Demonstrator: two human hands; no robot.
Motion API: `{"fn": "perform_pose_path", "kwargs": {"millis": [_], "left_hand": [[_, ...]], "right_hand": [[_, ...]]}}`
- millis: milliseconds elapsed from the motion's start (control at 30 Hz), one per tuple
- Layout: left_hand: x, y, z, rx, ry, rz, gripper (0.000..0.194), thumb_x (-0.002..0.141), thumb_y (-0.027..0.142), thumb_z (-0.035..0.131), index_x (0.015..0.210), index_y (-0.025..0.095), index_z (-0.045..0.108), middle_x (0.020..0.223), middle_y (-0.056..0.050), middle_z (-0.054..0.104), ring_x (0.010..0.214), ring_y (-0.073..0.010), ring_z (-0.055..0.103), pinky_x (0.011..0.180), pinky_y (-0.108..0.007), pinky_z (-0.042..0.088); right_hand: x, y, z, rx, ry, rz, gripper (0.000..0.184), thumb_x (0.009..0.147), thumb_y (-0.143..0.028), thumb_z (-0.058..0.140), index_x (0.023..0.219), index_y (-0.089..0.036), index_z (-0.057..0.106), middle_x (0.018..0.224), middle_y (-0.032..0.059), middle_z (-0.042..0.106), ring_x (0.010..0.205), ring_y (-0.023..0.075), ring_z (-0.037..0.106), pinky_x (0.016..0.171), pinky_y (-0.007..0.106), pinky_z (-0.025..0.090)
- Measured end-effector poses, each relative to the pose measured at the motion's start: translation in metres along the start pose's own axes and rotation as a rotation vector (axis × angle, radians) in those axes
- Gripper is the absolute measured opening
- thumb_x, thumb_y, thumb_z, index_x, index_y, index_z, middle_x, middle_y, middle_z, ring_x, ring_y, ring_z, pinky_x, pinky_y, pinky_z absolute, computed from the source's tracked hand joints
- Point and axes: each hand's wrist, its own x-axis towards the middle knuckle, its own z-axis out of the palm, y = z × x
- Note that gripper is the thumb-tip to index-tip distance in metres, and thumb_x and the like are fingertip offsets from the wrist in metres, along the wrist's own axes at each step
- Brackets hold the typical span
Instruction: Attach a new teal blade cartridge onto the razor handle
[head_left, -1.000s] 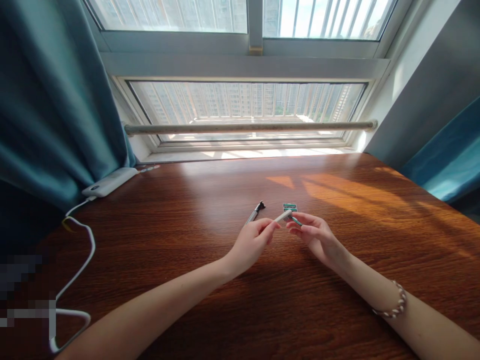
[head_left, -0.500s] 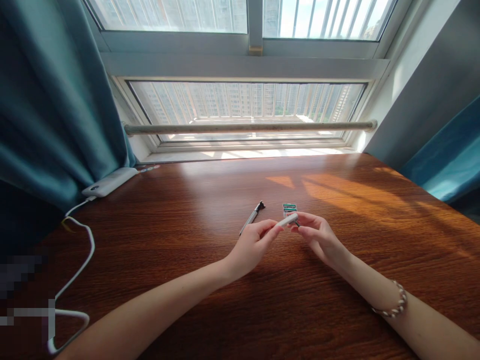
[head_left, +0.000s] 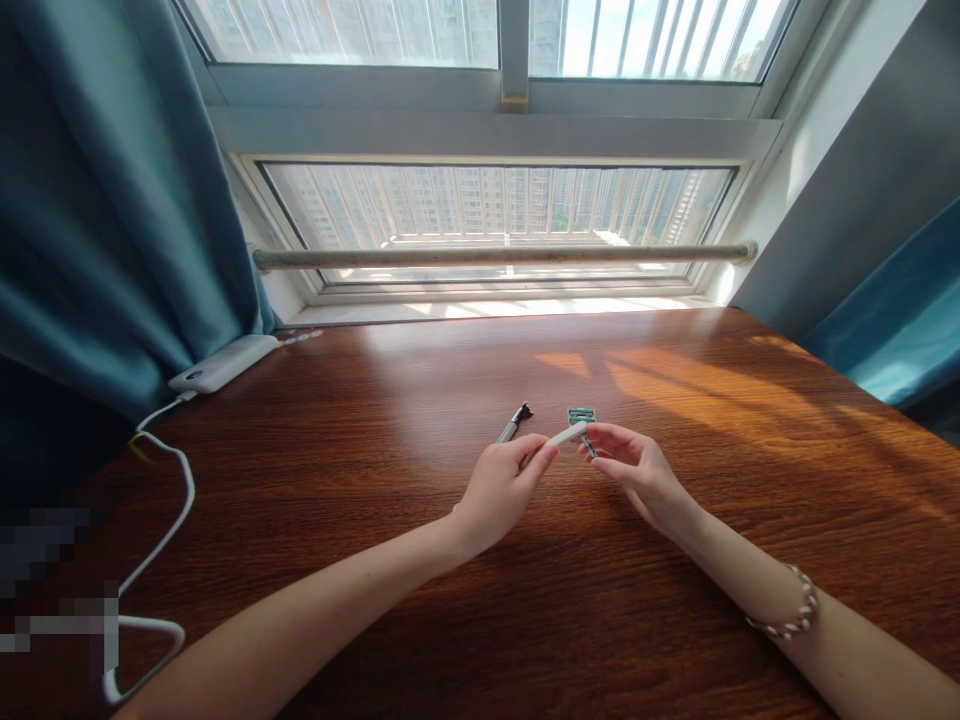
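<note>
My left hand [head_left: 501,495] is closed around a slim white brush [head_left: 568,434], whose short bristles seem to point down. Between the fingertips of my right hand [head_left: 637,475] is a small razor cartridge [head_left: 589,446], dark and silver, held close beside the brush's tip. Whether the two touch is hard to tell. Behind my left hand a silver and black razor handle [head_left: 513,424] lies on the table, its lower end hidden by the hand. Just beyond the brush sits a small holder with green-striped razor cartridges [head_left: 580,414], partly covered.
The brown wooden table [head_left: 337,420] reaches to a window with a horizontal rail [head_left: 495,256]. A white power strip [head_left: 225,364] lies at the back left beside a blue curtain [head_left: 127,200], and its white cable [head_left: 191,490] runs along the left side.
My left hand and the brush have shifted slightly left, away from my right hand. More of the cartridge in my right fingers now shows, and it is tilted downward.
</note>
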Motion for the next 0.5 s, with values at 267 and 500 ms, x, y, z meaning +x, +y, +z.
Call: {"fn": "perform_pose_path", "kwargs": {"millis": [267, 500], "left_hand": [[0.0008, -0.0019, 0.0008, 0.033, -0.016, 0.011, 0.036, 0.086, 0.039, 0.036, 0.079, 0.015, 0.061, 0.058, 0.004, 0.038, 0.056, -0.0095, 0.032, 0.052, -0.02, 0.023], [-0.0002, -0.003, 0.0011, 0.063, -0.047, 0.047, 0.035, 0.086, 0.038, 0.037, 0.085, 0.015, 0.063, 0.058, 0.004, 0.04, 0.055, -0.0094, 0.032, 0.052, -0.02, 0.023]], "right_hand": [[0.0008, -0.0008, 0.0001, -0.043, -0.011, -0.017, 0.035, 0.063, -0.024, 0.071, 0.097, -0.023, 0.062, 0.089, 0.0032, 0.064, 0.08, 0.017, 0.057, 0.074, 0.032, 0.045], [0.0019, -0.0015, -0.0024, -0.177, -0.044, -0.074, 0.036, 0.065, -0.024, 0.069, 0.1, -0.021, 0.059, 0.09, 0.0049, 0.061, 0.075, 0.0155, 0.056, 0.069, 0.031, 0.047]]}}
